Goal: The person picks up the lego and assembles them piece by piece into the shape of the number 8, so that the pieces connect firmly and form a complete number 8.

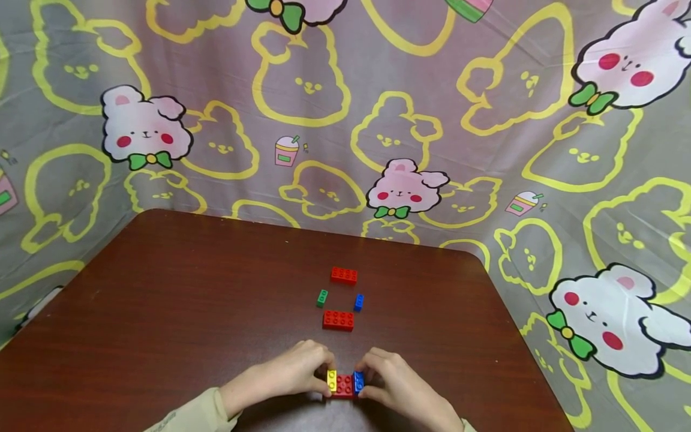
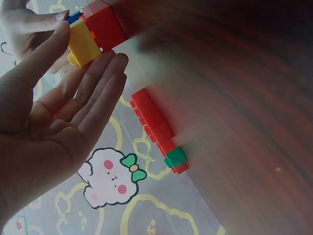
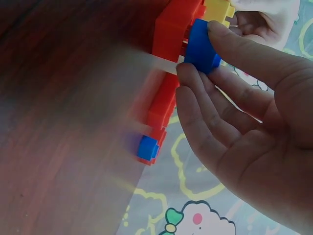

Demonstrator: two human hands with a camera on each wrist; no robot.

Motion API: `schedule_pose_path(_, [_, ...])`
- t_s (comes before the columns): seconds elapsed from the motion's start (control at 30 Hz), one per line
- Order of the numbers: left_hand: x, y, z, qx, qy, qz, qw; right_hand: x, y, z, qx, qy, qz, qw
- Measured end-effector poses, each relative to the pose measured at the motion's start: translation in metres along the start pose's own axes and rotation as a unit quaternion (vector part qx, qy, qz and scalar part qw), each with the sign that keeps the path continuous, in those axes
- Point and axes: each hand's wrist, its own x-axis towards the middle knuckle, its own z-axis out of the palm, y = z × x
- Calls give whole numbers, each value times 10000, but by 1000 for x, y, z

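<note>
Near the front of the table, a red building brick lies between the two hands, its middle studs showing. My left hand pinches a small yellow brick between thumb and fingers at the red brick's left end. At the right end, my right hand pinches a small blue brick. In the right wrist view, red studs show in a narrow gap under the blue brick. The yellow brick sits close over the red one in the left wrist view.
Beyond the hands lie two more red bricks, a nearer one and a farther one. Between them are a small green brick on the left and a small blue one on the right. A patterned curtain surrounds the brown table.
</note>
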Motion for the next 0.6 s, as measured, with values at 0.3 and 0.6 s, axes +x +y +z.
schedule_pose_path(0.3, [-1, 0, 1, 63, 12, 7, 10000, 2, 1, -3, -24, -156, 29, 9999])
schedule_pose_path(0.6, [0, 1, 0, 89, -15, -62, 9999, 2, 2, -2, 250, -148, 209, 9994])
